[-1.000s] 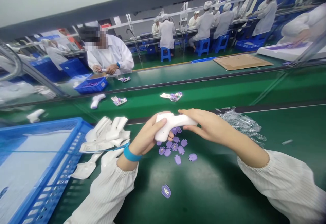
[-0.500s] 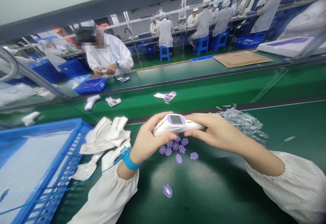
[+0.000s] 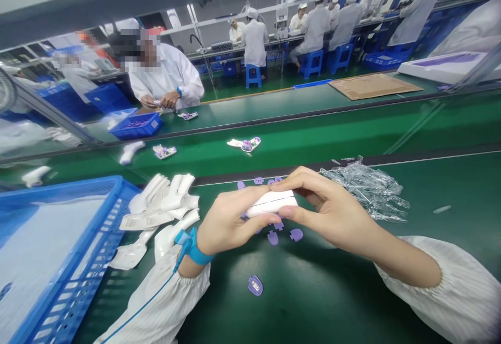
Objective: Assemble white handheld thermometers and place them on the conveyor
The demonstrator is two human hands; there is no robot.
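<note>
a white casing (image 3: 273, 204), seemingly joined, is gripped between curled fingers (image 3: 300, 178) of left hand (image 3: 229, 217) and right hand (image 3: 332, 205); purple pieces (image 3: 296, 234) are left loose on the worktop (image 3: 313, 297).

This is a factory assembly floor: workers in white coats and caps (image 3: 254, 38) sit or stand in a row at the far side, some with matching blue stools (image 3: 253, 69) under or behind them. A long green strip (image 3: 321, 127), much like a conveyor belt, runs across, carrying open white-and-purple units (image 3: 247, 145). On the near tabletop (image 3: 313, 297), many similar white plastic shells (image 3: 156, 205) are heaped beside a blue crate (image 3: 88, 260) at left; small purple pieces (image 3: 296, 235), near-identical, lie scattered to their right.
</note>
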